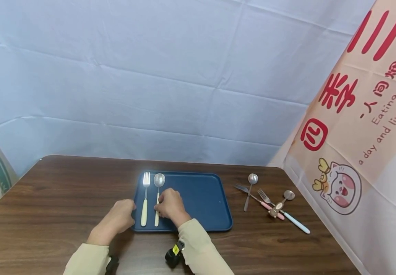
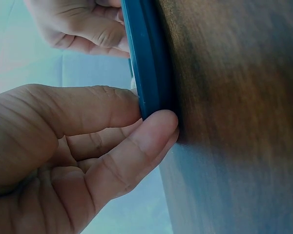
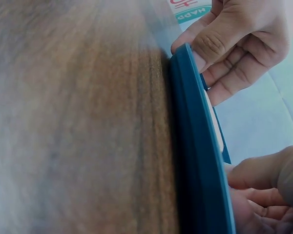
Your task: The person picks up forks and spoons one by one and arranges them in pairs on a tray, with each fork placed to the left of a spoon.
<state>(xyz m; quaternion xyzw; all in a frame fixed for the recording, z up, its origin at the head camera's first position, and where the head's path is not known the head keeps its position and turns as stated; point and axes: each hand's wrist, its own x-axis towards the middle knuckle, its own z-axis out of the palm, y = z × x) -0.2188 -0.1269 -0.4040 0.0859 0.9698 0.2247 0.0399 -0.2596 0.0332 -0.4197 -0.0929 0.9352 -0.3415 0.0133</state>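
A dark blue tray (image 1: pixel 201 198) lies on the brown wooden table (image 1: pixel 64 198). On its left part lie a cream-handled fork (image 1: pixel 145 194) and, beside it, a cream-handled spoon (image 1: pixel 158 183), both pointing away from me. My left hand (image 1: pixel 132 209) pinches the tray's left rim (image 2: pixel 149 58) between thumb (image 2: pixel 107 107) and forefinger. My right hand (image 1: pixel 160 206) rests curled over the spoon's handle and appears to pinch it. The handle's middle is hidden under its fingers. The right wrist view shows the tray rim (image 3: pixel 195 146) edge-on, with my left hand's fingers (image 3: pixel 219 39) on it.
Several loose pieces of cutlery lie on the table right of the tray: a plain spoon (image 1: pixel 251 187), a pink-handled fork (image 1: pixel 269 203) and a pale-blue-handled spoon (image 1: pixel 296 221). A pale cloth backdrop rises behind, and a printed banner (image 1: pixel 356 133) hangs at the right.
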